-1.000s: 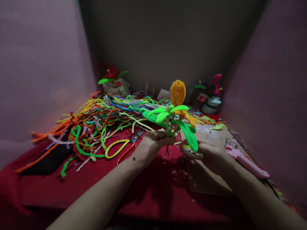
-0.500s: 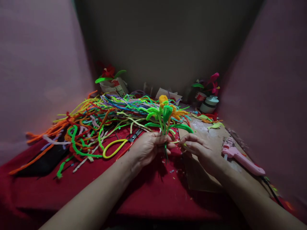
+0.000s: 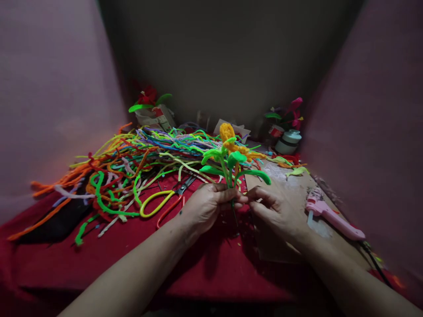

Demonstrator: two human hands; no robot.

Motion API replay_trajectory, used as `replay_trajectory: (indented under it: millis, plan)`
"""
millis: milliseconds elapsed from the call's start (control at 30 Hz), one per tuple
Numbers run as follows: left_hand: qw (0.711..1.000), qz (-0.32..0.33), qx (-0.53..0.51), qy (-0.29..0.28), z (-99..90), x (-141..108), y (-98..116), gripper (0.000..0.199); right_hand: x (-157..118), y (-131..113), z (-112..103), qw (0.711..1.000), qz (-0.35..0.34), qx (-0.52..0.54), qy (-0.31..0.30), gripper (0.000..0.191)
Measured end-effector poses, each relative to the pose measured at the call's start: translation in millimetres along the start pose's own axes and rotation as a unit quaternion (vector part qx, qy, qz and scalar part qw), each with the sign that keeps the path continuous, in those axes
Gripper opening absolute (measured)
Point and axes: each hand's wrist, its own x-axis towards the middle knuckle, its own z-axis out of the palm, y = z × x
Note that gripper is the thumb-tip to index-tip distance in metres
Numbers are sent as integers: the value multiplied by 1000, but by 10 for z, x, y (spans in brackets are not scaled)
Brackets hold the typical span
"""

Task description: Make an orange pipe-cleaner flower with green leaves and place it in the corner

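Note:
My left hand (image 3: 211, 204) is closed round the green stems of a pipe-cleaner flower bunch (image 3: 237, 158). Orange petals top the bunch, green leaves spread to both sides, and the thin stem ends hang below my fingers. Just to the right, my right hand (image 3: 272, 209) has its thumb and fingers pinched together, close to my left fingertips. Whatever lies in that pinch is too small to make out.
Many coloured pipe cleaners (image 3: 109, 176) are heaped at the left and back. Scissors (image 3: 157, 203) lie beside my left wrist. A pink glue gun (image 3: 333, 217) rests on cardboard (image 3: 277, 246) at the right. Behind stand a jar (image 3: 288, 141) and red flowers (image 3: 148, 96).
The flower bunch has turned and tilted in my left hand, its orange petals now showing more fully. My right fingers have come closer to my left fingertips. The view has shifted slightly.

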Motion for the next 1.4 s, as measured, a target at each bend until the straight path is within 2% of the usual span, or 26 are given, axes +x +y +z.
replay_trajectory:
  millis: [100,267,400,467,533,633,767,867,1067,1200,1400]
  plan:
    - [1000,15,11,2,21,-1,-3,11,-12,46,-12,999,6,33,17,13]
    - [992,78,61,73,-2,12,23,12,-42,59,-125,994,-12,81,76,12]
    - [984,87,145,53,20,-9,63,11,-35,-67,-81,986,-70,148,38,7]
    - [974,88,204,48,49,-22,73,11,-9,-151,-11,986,-57,155,35,12]
    - [963,88,248,58,74,-25,66,12,26,-210,46,986,-39,154,55,9]
    - [957,86,272,48,82,-16,30,9,74,-240,76,988,-44,136,60,11]
    - [951,102,293,4,39,-10,-28,9,96,-274,78,994,-17,105,39,13]
    - [926,127,356,12,-5,-15,-56,11,92,-300,101,993,-2,115,18,16]
    - [900,148,409,21,-13,-27,-68,12,54,-287,121,987,25,156,22,12]
    - [894,142,424,18,-2,-34,-44,13,24,-277,116,989,4,145,34,9]
    - [863,152,479,45,17,-55,-61,14,52,-136,135,990,39,126,49,12]
